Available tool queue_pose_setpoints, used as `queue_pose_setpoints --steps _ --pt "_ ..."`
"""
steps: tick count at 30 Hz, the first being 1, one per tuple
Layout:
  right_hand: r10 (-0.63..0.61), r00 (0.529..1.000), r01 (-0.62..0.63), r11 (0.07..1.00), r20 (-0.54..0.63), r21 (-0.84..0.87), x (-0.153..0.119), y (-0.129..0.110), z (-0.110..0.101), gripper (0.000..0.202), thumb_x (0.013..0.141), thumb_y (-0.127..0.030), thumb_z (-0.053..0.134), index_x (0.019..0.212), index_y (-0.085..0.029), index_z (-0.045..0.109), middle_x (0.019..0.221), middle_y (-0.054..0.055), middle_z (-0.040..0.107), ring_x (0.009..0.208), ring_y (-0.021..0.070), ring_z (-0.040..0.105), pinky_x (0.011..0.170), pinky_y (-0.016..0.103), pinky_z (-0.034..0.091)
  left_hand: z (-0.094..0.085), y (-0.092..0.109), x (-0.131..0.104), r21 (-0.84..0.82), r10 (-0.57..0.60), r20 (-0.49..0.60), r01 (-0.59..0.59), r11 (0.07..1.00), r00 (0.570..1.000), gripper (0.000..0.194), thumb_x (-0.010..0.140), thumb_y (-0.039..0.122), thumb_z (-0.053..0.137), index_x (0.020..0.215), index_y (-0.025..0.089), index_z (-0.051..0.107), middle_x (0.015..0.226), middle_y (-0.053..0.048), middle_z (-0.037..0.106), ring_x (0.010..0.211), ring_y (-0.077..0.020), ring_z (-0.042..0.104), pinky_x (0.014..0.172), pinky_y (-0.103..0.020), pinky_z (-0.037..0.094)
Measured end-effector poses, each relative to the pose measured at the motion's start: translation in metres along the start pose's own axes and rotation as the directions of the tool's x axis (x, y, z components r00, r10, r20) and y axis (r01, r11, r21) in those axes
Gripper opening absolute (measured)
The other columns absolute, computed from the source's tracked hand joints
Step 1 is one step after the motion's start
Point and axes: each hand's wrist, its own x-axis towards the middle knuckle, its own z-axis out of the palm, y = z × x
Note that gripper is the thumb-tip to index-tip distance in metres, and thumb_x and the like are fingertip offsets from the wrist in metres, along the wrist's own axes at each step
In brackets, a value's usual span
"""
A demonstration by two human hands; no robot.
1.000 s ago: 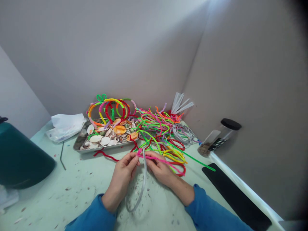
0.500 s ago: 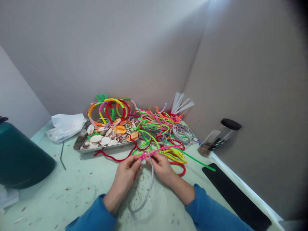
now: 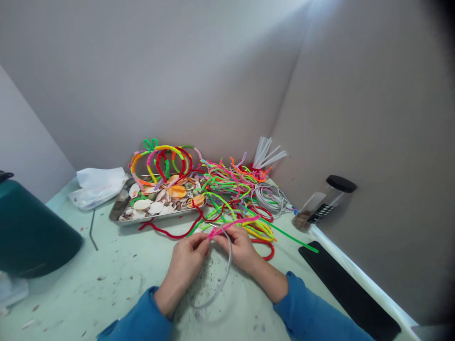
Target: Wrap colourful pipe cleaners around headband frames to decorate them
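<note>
A pink pipe cleaner [image 3: 245, 220] runs between both hands, its free end pointing up and right. My left hand [image 3: 186, 260] pinches its lower end between thumb and fingers. My right hand [image 3: 241, 248] closes on it close by, at the end of a grey curved band [image 3: 224, 277]. The band bows down below the hands in an open loop over the table; its other end fades near my left wrist. My fingertips partly hide where pipe cleaner and band meet.
Behind the hands are a metal tray [image 3: 156, 220] of shells, pipe-cleaner-wrapped hoops [image 3: 167, 149], a pipe cleaner heap [image 3: 234, 182] and a grey wire coil [image 3: 270, 199]. A green bottle [image 3: 35, 232] stands left. At right are a black-lidded jar [image 3: 325, 203] and a black strip [image 3: 348, 289].
The pink pipe cleaner's free end has drawn slightly left and down. The grey band has swung a little to the right. Both hands stay close together, with small finger shifts.
</note>
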Motion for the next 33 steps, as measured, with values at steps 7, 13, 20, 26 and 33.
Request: queue_pose_setpoints --steps 7,13,20,26,33 --pt "-0.062 0.998 0.062 0.998 -0.012 -0.031 -0.002 -0.002 0.001 0.024 0.082 -0.038 0.06 0.068 -0.02 0.068 0.057 0.0 0.056 0.055 0.0132 0.05 0.053 0.023 0.039 -0.001 0.001 0.001 0.242 0.083 0.025 -0.087 0.966 0.996 0.029 0.077 0.033 0.051 0.088 0.018 0.073 0.069 -0.002 0.071 0.064 -0.0178 0.061 0.056 -0.024 0.042" --pt "-0.077 0.997 0.078 0.997 0.015 -0.026 -0.004 -0.004 0.002 0.02 0.083 -0.031 0.059 0.069 -0.019 0.069 0.066 0.002 0.063 0.064 0.0148 0.058 0.063 0.025 0.045 -0.002 0.004 -0.002 0.309 0.139 -0.001 -0.132 0.942 0.99 0.024 0.075 0.029 0.055 0.089 0.02 0.073 0.087 -0.003 0.074 0.08 -0.0197 0.066 0.071 -0.026 0.047" --pt "-0.134 0.987 0.133 0.991 0.086 0.025 -0.003 -0.004 -0.001 0.016 0.086 -0.03 0.057 0.093 -0.025 0.071 0.077 0.001 0.068 0.073 0.0149 0.062 0.07 0.026 0.048 -0.005 0.004 -0.005 0.469 0.272 -0.041 -0.222 0.855 0.961 0.025 0.078 0.024 0.053 0.093 0.02 0.072 0.091 -0.005 0.073 0.083 -0.0203 0.066 0.074 -0.027 0.047" --pt "-0.139 0.989 0.137 0.989 0.048 0.047 -0.002 -0.007 -0.001 0.014 0.084 -0.029 0.059 0.091 -0.023 0.07 0.08 0.002 0.068 0.075 0.0156 0.061 0.071 0.027 0.048 -0.006 0.006 -0.009 0.554 0.339 -0.028 -0.268 0.788 0.94 0.025 0.08 0.023 0.051 0.093 0.021 0.071 0.088 -0.005 0.072 0.078 -0.0198 0.065 0.071 -0.028 0.046" --pt "0.005 1.0 -0.005 1.0 -0.004 0.013 0.0 -0.013 -0.002 0.011 0.082 -0.029 0.061 0.081 -0.019 0.065 0.075 0.001 0.063 0.071 0.0143 0.058 0.066 0.025 0.045 -0.006 0.013 -0.012 0.589 0.34 -0.01 -0.269 0.762 0.941 0.028 0.082 0.026 0.047 0.093 0.022 0.072 0.076 -0.005 0.07 0.069 -0.018 0.063 0.063 -0.025 0.043"
